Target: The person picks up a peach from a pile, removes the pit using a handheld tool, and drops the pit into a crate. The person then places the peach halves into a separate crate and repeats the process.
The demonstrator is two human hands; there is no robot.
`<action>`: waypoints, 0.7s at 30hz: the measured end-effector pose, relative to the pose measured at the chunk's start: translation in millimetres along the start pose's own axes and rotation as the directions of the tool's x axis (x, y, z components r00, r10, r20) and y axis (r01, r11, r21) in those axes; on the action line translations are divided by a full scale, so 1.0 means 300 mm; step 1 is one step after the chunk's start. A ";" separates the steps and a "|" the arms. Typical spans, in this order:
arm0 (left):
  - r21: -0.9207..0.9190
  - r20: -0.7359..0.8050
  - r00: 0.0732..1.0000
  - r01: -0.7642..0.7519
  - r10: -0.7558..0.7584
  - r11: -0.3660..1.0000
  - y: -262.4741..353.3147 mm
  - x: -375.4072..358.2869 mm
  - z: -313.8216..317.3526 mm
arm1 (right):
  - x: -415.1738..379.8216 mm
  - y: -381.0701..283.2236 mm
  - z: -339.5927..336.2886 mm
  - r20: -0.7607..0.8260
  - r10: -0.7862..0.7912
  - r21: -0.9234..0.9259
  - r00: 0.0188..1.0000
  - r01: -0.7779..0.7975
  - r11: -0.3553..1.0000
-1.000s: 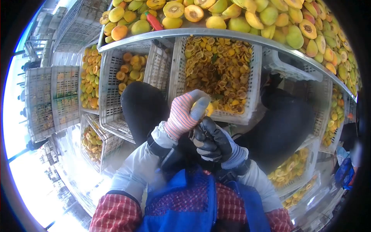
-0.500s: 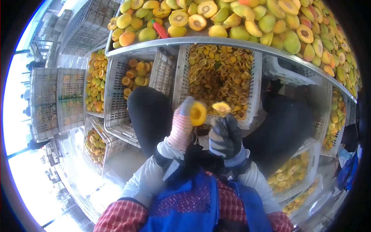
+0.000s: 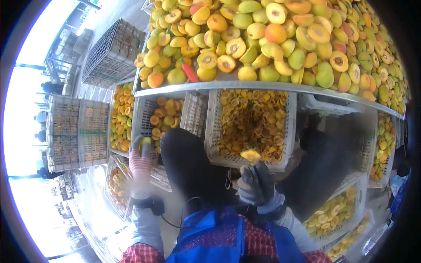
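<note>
My left hand point(image 3: 141, 164), in a striped glove and blurred by motion, is over the near left side of a grey crate point(image 3: 141, 116). A yellow peach half point(image 3: 146, 140) shows between its fingers. My right hand point(image 3: 256, 184), in a dark and grey glove, is closed in a fist in front of my body. A ragged yellow piece of peach point(image 3: 250, 155) sticks up just above that fist. Whatever the fingers wrap around is hidden. Beyond it, between my knees, stands a crate point(image 3: 213, 127) full of hollow, brownish-yellow peach scraps point(image 3: 272, 118).
A metal-edged table point(image 3: 263, 87) heaped with peach halves point(image 3: 280, 35) spans the far side. A red-handled object point(image 3: 189, 71) lies among them. More fruit-filled crates point(image 3: 120, 116) stand at left, and another crate point(image 3: 333, 215) at right. My knees point(image 3: 184, 153) flank the scrap crate.
My left hand has swung left with the peach half, from beside the right hand to the left crate. My right hand stays close to my body. The view has tilted up.
</note>
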State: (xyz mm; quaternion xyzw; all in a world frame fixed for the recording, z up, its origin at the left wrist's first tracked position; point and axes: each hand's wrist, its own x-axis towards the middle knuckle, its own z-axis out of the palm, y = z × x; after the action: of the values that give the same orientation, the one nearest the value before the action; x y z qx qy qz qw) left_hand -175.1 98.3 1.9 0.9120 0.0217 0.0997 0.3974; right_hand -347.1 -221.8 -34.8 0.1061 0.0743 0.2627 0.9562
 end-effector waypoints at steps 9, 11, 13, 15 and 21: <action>0.067 0.151 0.963 -0.236 0.224 0.969 0.533 0.291 0.500 | 0.086 0.004 -0.121 -0.288 -0.265 -0.305 0.920 0.174 0.936; 0.417 0.224 0.932 -0.356 0.285 0.836 0.526 0.436 0.671 | 0.087 -0.030 -0.163 -0.341 -0.161 -0.173 0.926 0.106 0.979; 0.454 0.372 0.921 -0.287 0.113 0.843 0.557 0.470 0.747 | 0.075 -0.053 -0.162 -0.369 -0.114 -0.139 0.922 0.066 0.988; 0.280 0.332 0.892 -0.405 0.308 0.871 0.540 0.459 0.749 | 0.067 -0.067 -0.118 -0.374 -0.152 -0.208 0.915 0.077 0.975; -0.464 0.636 0.759 0.236 0.136 0.854 0.529 0.017 0.569 | 0.089 -0.052 -0.045 -0.297 -0.635 -0.575 0.713 0.398 0.715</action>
State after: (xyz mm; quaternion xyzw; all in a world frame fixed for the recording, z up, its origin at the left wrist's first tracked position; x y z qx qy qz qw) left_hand -142.5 -132.6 5.2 0.7464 -0.1196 -0.2310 0.6125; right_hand -319.4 -218.9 -53.8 -0.2228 0.2675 0.0019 0.9374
